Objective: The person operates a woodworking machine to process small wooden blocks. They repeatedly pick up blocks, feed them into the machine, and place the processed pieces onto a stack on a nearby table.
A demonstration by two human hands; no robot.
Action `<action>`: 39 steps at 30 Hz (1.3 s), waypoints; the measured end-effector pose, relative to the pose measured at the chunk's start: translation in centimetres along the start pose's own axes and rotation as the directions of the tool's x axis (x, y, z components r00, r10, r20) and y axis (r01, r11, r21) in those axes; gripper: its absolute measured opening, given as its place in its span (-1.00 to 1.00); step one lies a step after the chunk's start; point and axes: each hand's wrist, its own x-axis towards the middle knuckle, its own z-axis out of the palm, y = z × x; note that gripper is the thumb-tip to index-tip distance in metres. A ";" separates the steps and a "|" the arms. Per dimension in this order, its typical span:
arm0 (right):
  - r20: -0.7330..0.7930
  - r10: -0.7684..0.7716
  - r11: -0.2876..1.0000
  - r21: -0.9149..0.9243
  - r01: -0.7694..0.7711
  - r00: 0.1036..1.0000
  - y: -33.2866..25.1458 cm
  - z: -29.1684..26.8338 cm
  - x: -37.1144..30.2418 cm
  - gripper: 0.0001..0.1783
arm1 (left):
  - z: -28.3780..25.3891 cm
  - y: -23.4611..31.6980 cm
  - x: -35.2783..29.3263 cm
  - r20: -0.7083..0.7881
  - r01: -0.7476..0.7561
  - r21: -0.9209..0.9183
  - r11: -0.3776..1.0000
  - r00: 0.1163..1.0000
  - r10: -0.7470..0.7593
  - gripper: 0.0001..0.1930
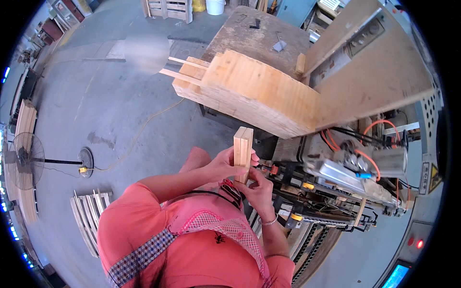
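Upright in front of my chest stands a small bundle of light wooden strips [243, 146], its ends roughly level at the top. My left hand [224, 165] is closed around its left side, with the thumb across the front. Lower down on the right, my right hand [259, 190] grips the same strips near their bottom end. Some fingertips are hidden behind the wood. Just beyond the bundle, a large stack of wooden strips [259, 89] lies on a worn table [230, 36], with a few strips sticking out at its left end.
At the right is a machine with a metal rail [353, 180], orange hoses [377, 165] and a large tan panel [370, 86]. A standing fan [26, 161] and a slatted wooden pallet [89, 211] are on the left. A yellow cable [139, 132] crosses the floor.
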 end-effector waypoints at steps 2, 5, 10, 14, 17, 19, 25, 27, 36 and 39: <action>-0.050 -0.037 0.999 -0.026 0.036 0.998 -1.6 2.9 2.3 -0.49 | -3.3 2.2 0.0 0.036 0.002 0.018 1.000 0.999 -0.003 -0.45; -0.092 -0.044 0.998 -0.037 0.041 0.995 -3.1 6.6 4.4 -0.50 | -6.7 5.0 -0.6 0.060 0.036 0.015 0.999 0.998 -0.037 -0.45; -0.175 -0.018 0.999 -0.037 0.011 0.984 -5.9 10.6 6.9 -0.58 | -10.7 7.0 -1.2 0.002 -0.109 0.417 0.902 0.993 0.119 -0.48; -0.335 -0.222 0.944 -0.308 0.116 0.916 -5.4 12.8 9.7 -0.65 | -12.2 9.2 -1.1 -0.053 -0.098 0.926 0.364 0.923 0.382 -0.52; -0.370 -0.419 0.837 -0.511 0.195 0.829 -5.4 15.0 12.0 -0.60 | -14.0 8.9 -0.9 -0.362 0.104 0.714 0.692 0.901 0.238 -0.60; -0.359 -0.411 0.845 -0.494 0.203 0.838 -5.6 16.1 13.0 -0.52 | -15.3 10.4 -0.1 -0.339 0.008 0.724 0.690 0.875 0.346 -0.66; -0.315 -0.259 0.906 -0.406 0.117 0.913 -5.0 17.0 11.6 -0.49 | -25.9 15.6 7.2 -0.454 0.102 0.493 0.864 0.877 0.156 -0.72; -0.340 -0.136 0.941 -0.337 0.015 0.931 -3.0 17.2 10.3 -0.53 | -29.7 16.2 11.2 -0.461 0.182 0.463 0.867 0.885 0.060 -0.74; -0.409 0.224 0.932 -0.175 -0.317 0.885 -1.8 22.1 9.6 -0.61 | -34.7 10.9 19.9 -0.399 0.356 0.499 0.790 0.904 -0.155 -0.73; -0.433 0.250 0.910 -0.201 -0.364 0.866 -2.4 23.8 9.9 -0.60 | -34.3 10.0 19.8 -0.413 0.362 0.544 0.757 0.901 -0.134 -0.75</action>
